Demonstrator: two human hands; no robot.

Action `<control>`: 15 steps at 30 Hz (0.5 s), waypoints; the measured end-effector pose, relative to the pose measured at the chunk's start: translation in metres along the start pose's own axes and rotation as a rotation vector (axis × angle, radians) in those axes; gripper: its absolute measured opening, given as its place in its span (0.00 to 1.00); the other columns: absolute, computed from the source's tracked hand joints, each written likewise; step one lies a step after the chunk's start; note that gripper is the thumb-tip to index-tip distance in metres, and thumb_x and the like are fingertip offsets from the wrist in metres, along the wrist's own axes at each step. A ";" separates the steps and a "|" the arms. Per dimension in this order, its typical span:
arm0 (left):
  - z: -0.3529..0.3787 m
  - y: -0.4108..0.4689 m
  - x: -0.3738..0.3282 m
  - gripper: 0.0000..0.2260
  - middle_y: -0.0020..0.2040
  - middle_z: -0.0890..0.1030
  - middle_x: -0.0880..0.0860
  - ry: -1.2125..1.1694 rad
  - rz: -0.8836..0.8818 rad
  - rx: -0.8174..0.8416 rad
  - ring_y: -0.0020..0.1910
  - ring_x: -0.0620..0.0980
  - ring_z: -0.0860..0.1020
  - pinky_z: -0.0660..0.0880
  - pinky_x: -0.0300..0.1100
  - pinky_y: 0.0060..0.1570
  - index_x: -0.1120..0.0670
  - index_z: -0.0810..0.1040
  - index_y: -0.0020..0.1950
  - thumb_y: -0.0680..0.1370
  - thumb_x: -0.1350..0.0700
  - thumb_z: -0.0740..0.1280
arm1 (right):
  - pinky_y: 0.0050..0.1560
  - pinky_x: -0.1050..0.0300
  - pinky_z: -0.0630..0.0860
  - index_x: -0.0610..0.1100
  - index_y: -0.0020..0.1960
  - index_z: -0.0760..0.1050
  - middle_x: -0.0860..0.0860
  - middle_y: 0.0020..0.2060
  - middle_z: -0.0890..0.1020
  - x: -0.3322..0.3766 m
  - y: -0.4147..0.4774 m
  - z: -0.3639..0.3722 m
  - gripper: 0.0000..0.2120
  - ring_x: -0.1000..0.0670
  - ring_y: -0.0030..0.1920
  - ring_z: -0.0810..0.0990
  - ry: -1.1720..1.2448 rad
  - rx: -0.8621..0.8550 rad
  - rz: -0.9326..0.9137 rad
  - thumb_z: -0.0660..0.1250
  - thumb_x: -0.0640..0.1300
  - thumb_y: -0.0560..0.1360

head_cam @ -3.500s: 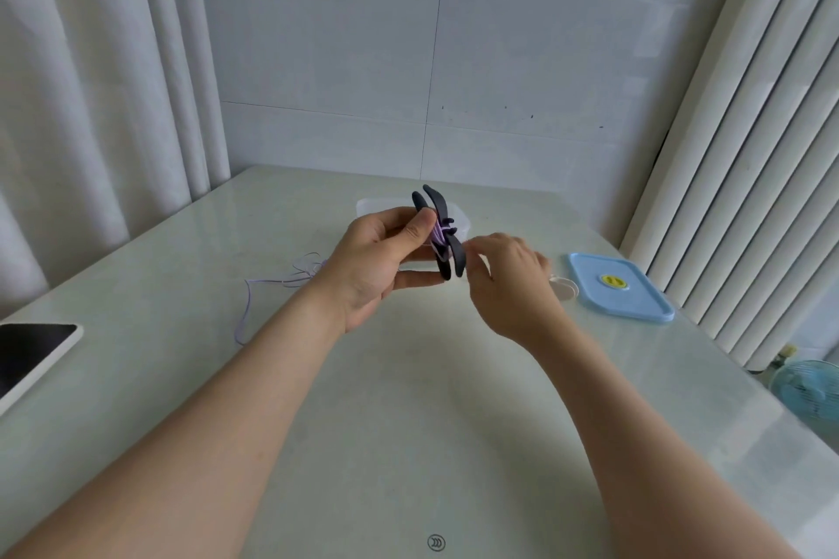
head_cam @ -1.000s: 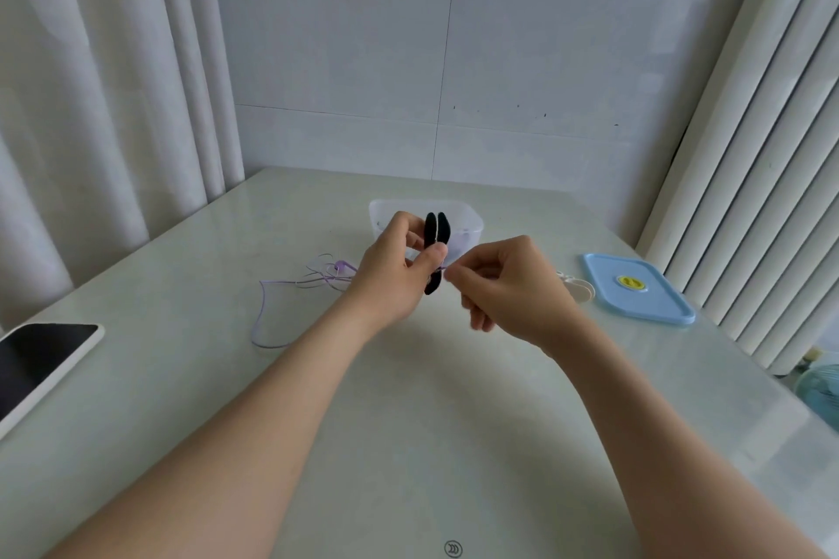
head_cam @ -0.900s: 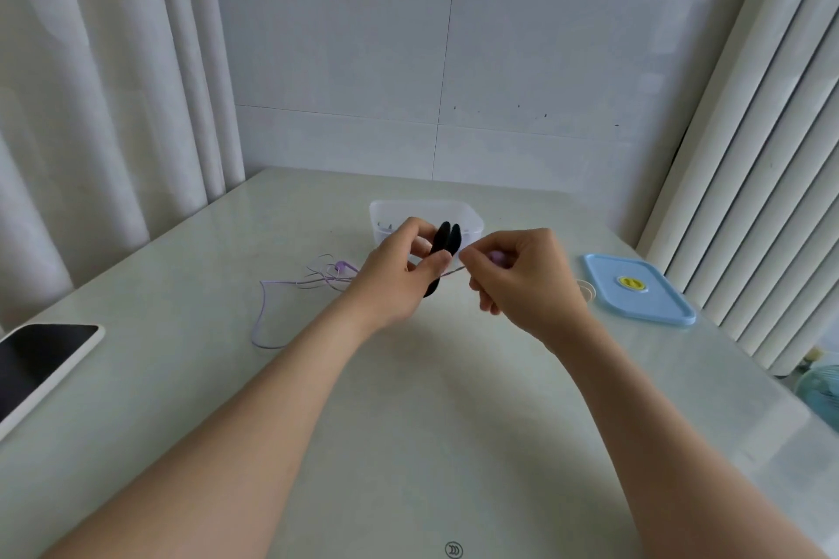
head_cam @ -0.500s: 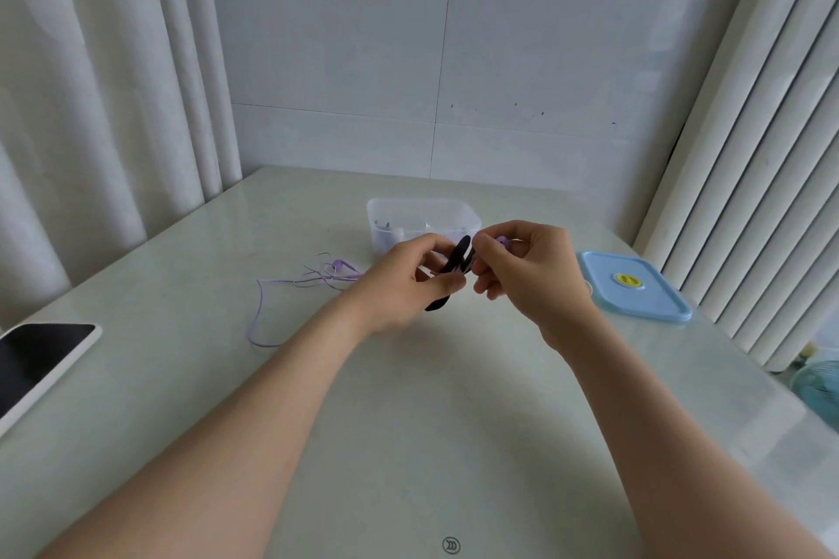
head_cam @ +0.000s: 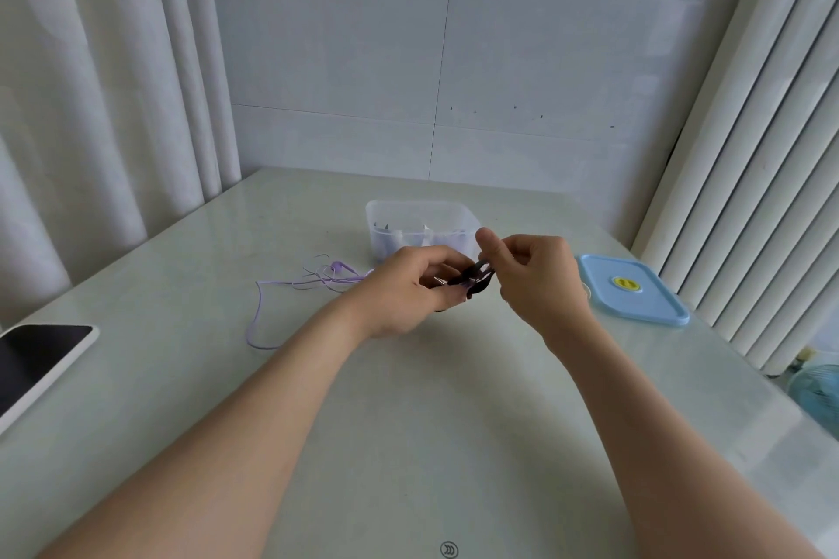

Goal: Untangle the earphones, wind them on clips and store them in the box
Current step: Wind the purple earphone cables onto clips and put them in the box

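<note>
You are gripping the black clip (head_cam: 476, 278) in your left hand (head_cam: 406, 288), right hand (head_cam: 540, 281) pinching the purple earphones (head_cam: 318, 280) cord at it. Most cord is lying unwound on the table (head_cam: 408, 422); open box (head_cam: 422, 213) waiting behind.

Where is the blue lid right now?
In the head view, the blue lid lies flat on the table at the right side, just past the right hand and right of the clear box.

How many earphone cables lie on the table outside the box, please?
2. A purple cable lies left of the left hand, which grips the black clip. A sliver of white cable shows between the right hand and the blue lid. The box may hide more.
</note>
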State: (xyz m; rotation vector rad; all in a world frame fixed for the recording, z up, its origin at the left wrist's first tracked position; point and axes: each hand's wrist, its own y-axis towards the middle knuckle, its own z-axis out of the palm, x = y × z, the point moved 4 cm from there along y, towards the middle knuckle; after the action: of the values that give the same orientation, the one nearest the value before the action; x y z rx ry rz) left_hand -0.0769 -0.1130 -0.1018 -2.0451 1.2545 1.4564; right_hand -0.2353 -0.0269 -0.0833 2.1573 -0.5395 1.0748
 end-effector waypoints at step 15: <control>-0.009 0.001 -0.002 0.12 0.53 0.84 0.58 -0.531 -0.061 -0.079 0.53 0.61 0.84 0.83 0.52 0.53 0.61 0.78 0.66 0.88 0.58 0.60 | 0.45 0.71 0.73 0.49 0.62 0.81 0.57 0.42 0.86 0.024 -0.016 0.010 0.11 0.58 0.44 0.82 -0.125 0.047 -0.337 0.62 0.43 0.84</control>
State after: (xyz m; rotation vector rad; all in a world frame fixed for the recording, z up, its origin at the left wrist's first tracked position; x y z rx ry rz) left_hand -0.0727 -0.1193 -0.0956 -1.5627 0.9179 1.8762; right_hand -0.2064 -0.0245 -0.0736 2.2651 -0.1946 0.7795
